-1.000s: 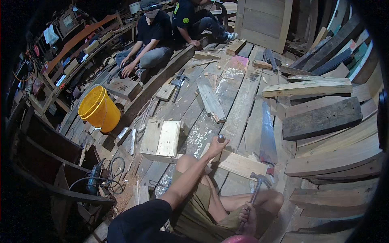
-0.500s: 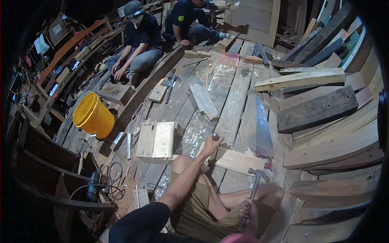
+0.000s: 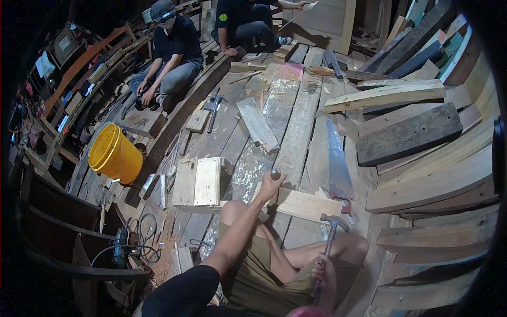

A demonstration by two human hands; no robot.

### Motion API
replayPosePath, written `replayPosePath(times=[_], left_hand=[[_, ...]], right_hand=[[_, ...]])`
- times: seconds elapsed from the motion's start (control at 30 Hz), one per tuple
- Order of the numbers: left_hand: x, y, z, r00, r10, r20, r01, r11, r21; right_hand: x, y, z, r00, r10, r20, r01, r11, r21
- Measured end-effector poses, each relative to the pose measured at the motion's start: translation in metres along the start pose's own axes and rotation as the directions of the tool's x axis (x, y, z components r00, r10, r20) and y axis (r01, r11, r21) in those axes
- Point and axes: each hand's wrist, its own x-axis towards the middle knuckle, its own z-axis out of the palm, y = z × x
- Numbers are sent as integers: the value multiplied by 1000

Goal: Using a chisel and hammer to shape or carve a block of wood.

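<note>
My left hand [image 3: 272, 185] is closed around the handle of an upright tool [image 3: 275, 173], apparently a chisel, over a pale board [image 3: 306, 208] lying on the planks in front of my knees. Its lower end is mostly hidden. My right hand [image 3: 324, 272] grips a claw hammer [image 3: 331, 230] by the handle, head up, beside my right thigh. A handsaw [image 3: 337, 158] with a red handle lies flat just beyond the board. Left of my left hand stands a small box of pale wood [image 3: 207, 180].
Two co-workers sit at the back [image 3: 174, 53] [image 3: 243, 26]; one holds something pale near a wooden panel [image 3: 335, 26]. A yellow bucket [image 3: 113, 158] and a corded power tool [image 3: 120, 245] are at left. Timber pieces [image 3: 406, 134] lean along the right. Another hammer [image 3: 214, 113] lies ahead.
My view has shifted slightly, so most things appear a little further left. The rear co-worker has raised an arm with a pale item. My hands keep their grips and have barely moved.
</note>
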Motion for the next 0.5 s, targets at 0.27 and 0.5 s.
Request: replayPosePath(times=[0.27,0.5], left_hand=[[-2,17,-2,999,-53,-3,53,999,-9],[23,-8,-2,998,-63,32,63,998,-25]], right_hand=[[9,2,-8,996,-78,-45,74,994,-82],[9,-3,1,995,-2,-104,8,999,53]])
